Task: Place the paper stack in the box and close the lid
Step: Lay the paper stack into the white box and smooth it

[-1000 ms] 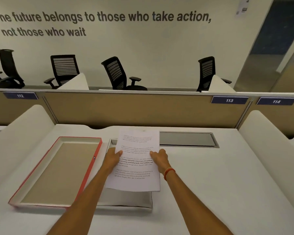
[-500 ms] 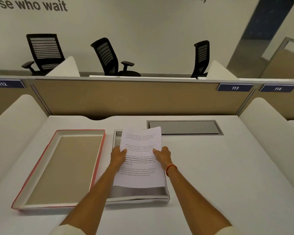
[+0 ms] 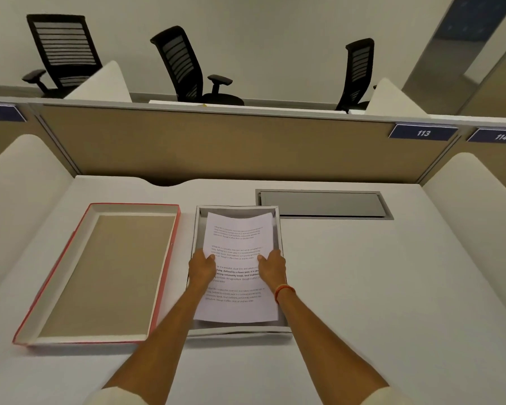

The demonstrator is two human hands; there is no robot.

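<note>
My left hand (image 3: 202, 268) and right hand (image 3: 272, 267) pinch the paper stack (image 3: 237, 308) at its long edges, its length aligned with the box (image 3: 240, 333) directly below.

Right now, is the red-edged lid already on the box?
No, the red-edged lid lies upturned on the desk left of the open box, whose inside shows.

Partition plates (image 3: 423, 133): "113", "114".

White desk (image 3: 362, 287), tan partition (image 3: 216, 144), labels 113 (image 3: 423, 133) and 114 (image 3: 501, 137), 3 black office chairs (image 3: 184, 65), pale wall (image 3: 275, 30)
</note>
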